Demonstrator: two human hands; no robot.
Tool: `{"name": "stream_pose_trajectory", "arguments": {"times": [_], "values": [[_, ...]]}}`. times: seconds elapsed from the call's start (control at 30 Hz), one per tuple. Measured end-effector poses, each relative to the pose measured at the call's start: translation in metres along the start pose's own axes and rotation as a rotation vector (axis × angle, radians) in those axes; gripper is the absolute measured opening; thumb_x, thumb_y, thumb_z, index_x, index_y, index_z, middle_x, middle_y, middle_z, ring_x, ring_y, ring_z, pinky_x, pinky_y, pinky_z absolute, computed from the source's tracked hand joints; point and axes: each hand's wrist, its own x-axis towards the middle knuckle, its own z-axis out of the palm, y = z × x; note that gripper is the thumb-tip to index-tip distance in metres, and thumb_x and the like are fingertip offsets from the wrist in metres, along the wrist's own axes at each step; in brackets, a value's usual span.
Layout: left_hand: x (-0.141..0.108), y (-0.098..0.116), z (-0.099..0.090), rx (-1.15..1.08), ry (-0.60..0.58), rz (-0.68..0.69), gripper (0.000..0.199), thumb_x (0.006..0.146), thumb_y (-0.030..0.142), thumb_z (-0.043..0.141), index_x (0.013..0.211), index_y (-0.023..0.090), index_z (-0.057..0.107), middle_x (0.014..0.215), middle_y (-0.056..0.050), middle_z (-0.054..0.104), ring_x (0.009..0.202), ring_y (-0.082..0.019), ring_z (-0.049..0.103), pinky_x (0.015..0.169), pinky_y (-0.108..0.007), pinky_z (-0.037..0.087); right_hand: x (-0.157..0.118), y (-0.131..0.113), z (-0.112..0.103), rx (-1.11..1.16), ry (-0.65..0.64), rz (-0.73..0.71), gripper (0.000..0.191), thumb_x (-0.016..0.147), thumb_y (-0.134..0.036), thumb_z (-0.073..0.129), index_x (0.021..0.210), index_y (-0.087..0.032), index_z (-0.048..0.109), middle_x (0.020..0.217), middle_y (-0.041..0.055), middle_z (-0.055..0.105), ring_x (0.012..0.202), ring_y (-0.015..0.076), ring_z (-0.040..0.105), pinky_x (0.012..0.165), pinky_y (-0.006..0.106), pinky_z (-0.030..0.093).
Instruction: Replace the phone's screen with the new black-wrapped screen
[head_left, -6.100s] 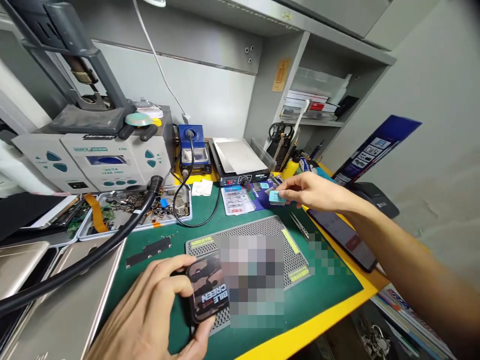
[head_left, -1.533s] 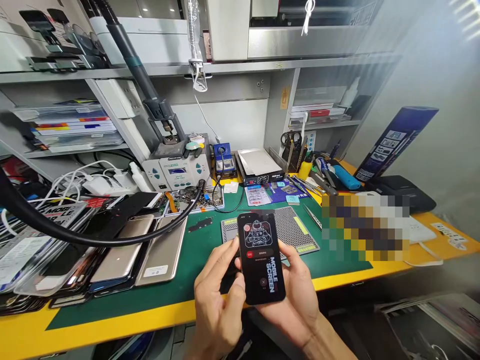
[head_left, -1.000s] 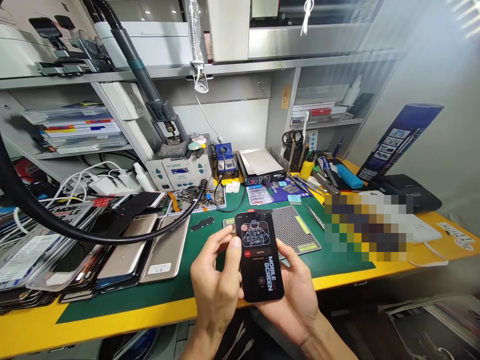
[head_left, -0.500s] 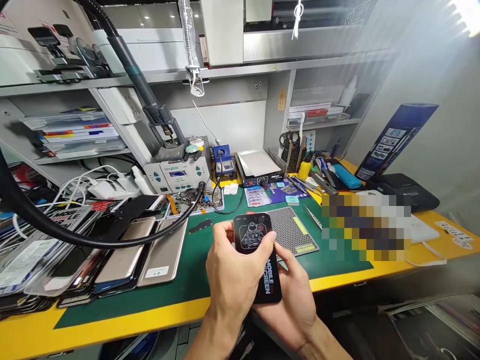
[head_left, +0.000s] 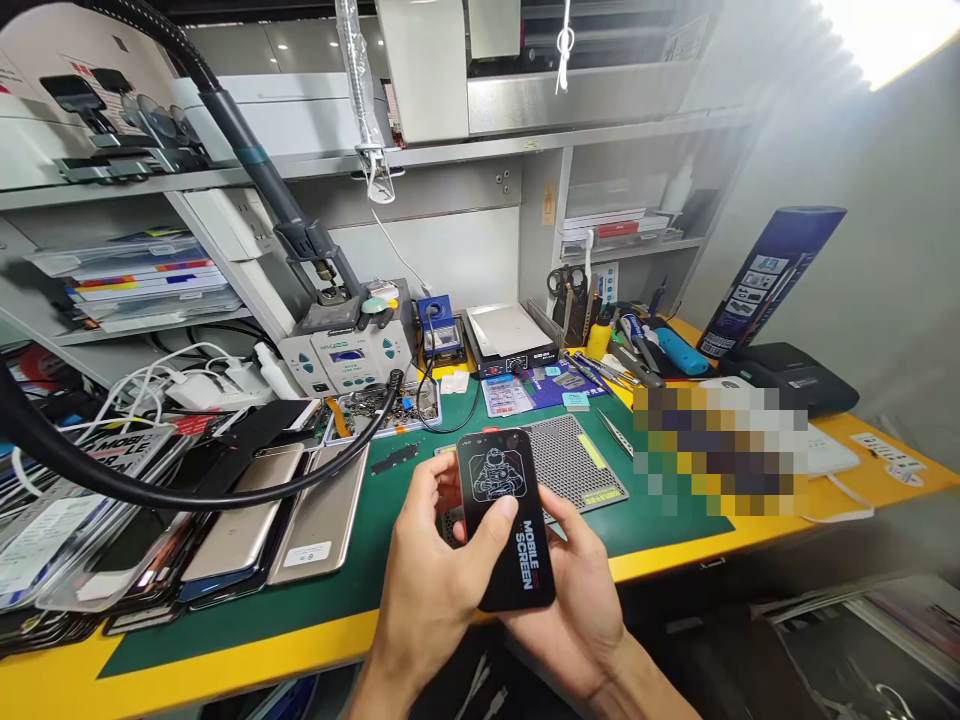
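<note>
A black phone screen [head_left: 487, 560], printed with a line-drawn figure and the words MOBILE SCREEN, is held upright and slightly tilted above the bench's front edge. My left hand [head_left: 435, 575] grips its left side, thumb across the printed face and fingers behind. On the other side, my right hand [head_left: 574, 590] cradles the lower right edge, fingers partly hidden behind the screen. Just beyond the hands lies a grey perforated pad [head_left: 577, 465] on the green mat [head_left: 420, 490].
Gold phone backs [head_left: 319, 520] and stacked screens [head_left: 60, 520] crowd the left. A black hose [head_left: 247, 490] loops over them. Behind stand a rework station [head_left: 352, 355] and a flat heating plate [head_left: 514, 345]. Tweezers [head_left: 615, 432] lie right of the pad; a pixelated patch covers something farther right.
My left thumb has slid down and left across the screen's face, uncovering more of the drawing and lettering. My right hand keeps its hold. The whole view has shifted slightly.
</note>
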Motion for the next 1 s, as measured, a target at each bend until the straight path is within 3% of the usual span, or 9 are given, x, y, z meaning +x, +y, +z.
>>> {"name": "stream_pose_trajectory", "arguments": {"times": [0.17,0.3,0.43,0.5,0.57,0.67,0.8,0.9,1.0], "values": [[0.003,-0.002,-0.016,-0.065,-0.135,0.008,0.046,0.091,0.044,0.064,0.127,0.018,0.053,0.124,-0.013,0.068,0.115,-0.025,0.067,0.099,-0.039,0.055,0.000,-0.001,-0.005,-0.074,-0.058,0.020,0.047,0.099,-0.047,0.048,0.111,-0.007,0.071,0.089,0.0121,0.075,0.075,0.0245,0.071,0.070,0.039,0.057],[0.009,-0.011,-0.047,-0.031,-0.230,0.021,0.062,0.086,0.043,0.068,0.139,0.018,0.047,0.136,-0.019,0.061,0.123,-0.032,0.063,0.098,-0.047,0.057,-0.001,-0.014,-0.008,-0.191,-0.156,0.142,0.065,0.099,-0.057,0.038,0.116,-0.002,0.067,0.095,0.0176,0.074,0.077,0.0287,0.074,0.063,0.039,0.058],[0.019,-0.015,-0.080,0.660,-0.293,0.349,0.094,0.075,0.035,0.078,0.155,0.034,0.028,0.158,-0.010,0.041,0.141,-0.035,0.045,0.115,-0.057,0.042,0.003,-0.044,-0.007,-0.428,-0.300,0.450,0.066,0.097,-0.060,0.040,0.118,-0.004,0.065,0.096,0.0170,0.073,0.071,0.0275,0.075,0.063,0.038,0.059],[0.025,-0.007,-0.085,0.814,-0.425,0.534,0.092,0.074,0.029,0.076,0.154,0.034,0.031,0.159,-0.008,0.041,0.145,-0.034,0.041,0.118,-0.055,0.038,0.008,-0.059,-0.003,-0.532,-0.378,0.646,0.072,0.095,-0.066,0.039,0.117,-0.003,0.066,0.089,0.0144,0.073,0.068,0.0248,0.075,0.065,0.036,0.060],[0.029,0.006,-0.080,0.842,-0.548,0.620,0.080,0.076,0.023,0.070,0.149,0.032,0.040,0.152,-0.009,0.049,0.140,-0.032,0.047,0.114,-0.049,0.045,0.015,-0.070,0.004,-0.677,-0.457,0.748,0.076,0.095,-0.069,0.034,0.116,-0.004,0.068,0.084,0.0126,0.075,0.064,0.0217,0.074,0.066,0.033,0.059],[0.034,0.025,-0.065,0.816,-0.702,0.557,0.059,0.076,0.017,0.062,0.133,0.031,0.055,0.132,-0.008,0.064,0.120,-0.029,0.062,0.100,-0.041,0.054,0.025,-0.076,0.016,-1.047,-0.529,0.599,0.074,0.096,-0.070,0.031,0.106,-0.009,0.073,0.082,0.0125,0.077,0.060,0.0214,0.072,0.062,0.032,0.057],[0.040,0.024,-0.053,0.719,-0.774,0.453,0.057,0.073,0.012,0.058,0.127,0.032,0.055,0.118,-0.004,0.065,0.106,-0.024,0.066,0.090,-0.033,0.056,0.040,-0.092,0.020,-1.330,-0.376,0.340,0.064,0.096,-0.069,0.038,0.090,-0.016,0.074,0.077,0.0076,0.076,0.053,0.0171,0.066,0.054,0.029,0.054],[0.048,0.005,-0.053,0.694,-0.740,0.364,0.061,0.073,0.014,0.057,0.130,0.031,0.049,0.121,-0.003,0.061,0.104,-0.021,0.065,0.086,-0.030,0.056,0.047,-0.139,0.021,-1.578,-0.185,0.153,0.055,0.096,-0.062,0.050,0.079,-0.015,0.071,0.069,0.0046,0.071,0.053,0.0150,0.064,0.054,0.028,0.053],[0.058,-0.013,-0.055,0.733,-0.673,0.327,0.056,0.073,0.018,0.058,0.128,0.028,0.050,0.116,-0.004,0.060,0.099,-0.022,0.066,0.082,-0.029,0.055,0.057,-0.205,0.027,-1.808,-0.013,-0.058,0.030,0.099,-0.042,0.060,0.108,-0.015,0.067,0.102,0.0047,0.070,0.082,0.0170,0.068,0.073,0.034,0.059]]}}
